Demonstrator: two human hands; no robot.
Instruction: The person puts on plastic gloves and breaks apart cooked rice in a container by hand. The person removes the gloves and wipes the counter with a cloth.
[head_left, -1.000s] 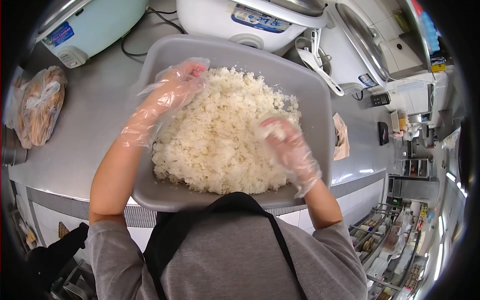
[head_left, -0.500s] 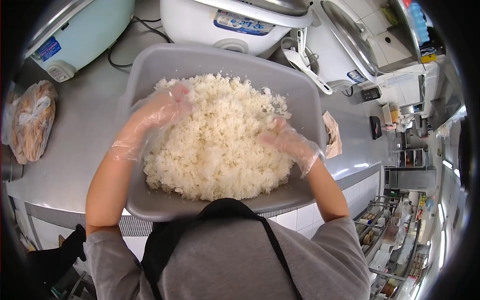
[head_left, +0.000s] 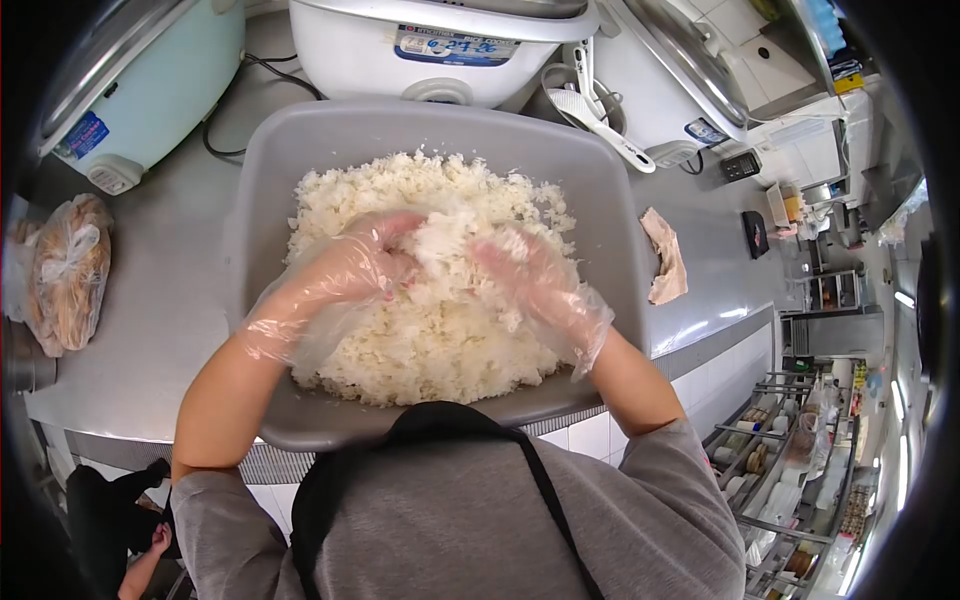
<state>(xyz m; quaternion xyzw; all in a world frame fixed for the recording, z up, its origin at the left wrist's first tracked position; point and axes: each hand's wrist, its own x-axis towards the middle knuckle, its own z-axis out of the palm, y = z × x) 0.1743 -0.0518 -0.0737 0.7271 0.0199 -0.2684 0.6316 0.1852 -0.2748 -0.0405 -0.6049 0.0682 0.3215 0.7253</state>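
Note:
A broad mound of cooked white rice (head_left: 430, 350) fills the middle of a grey plastic tub (head_left: 620, 230). Both of my hands wear clear plastic gloves. My left hand (head_left: 370, 260) is cupped over the mound, thumb and fingers curled about the left side of a loose clump of rice. Facing it from the right, my right hand (head_left: 525, 275) is cupped against the same clump, with grains stuck to its glove. Its fingers are slightly blurred, and the fingertips are partly hidden by rice.
Beyond the tub stand a white rice cooker (head_left: 350, 50), another white cooker (head_left: 660, 80) and a pale green cooker (head_left: 160, 90). White paddles (head_left: 600, 125) rest in a pot. A tied plastic bag (head_left: 75, 265) lies left, a crumpled cloth (head_left: 664, 255) right. Another person (head_left: 110, 520) is at lower left.
My hands have come inward from the two sides of the mound to its middle, with loose rice gathered between them. The other person's arm now shows at lower left.

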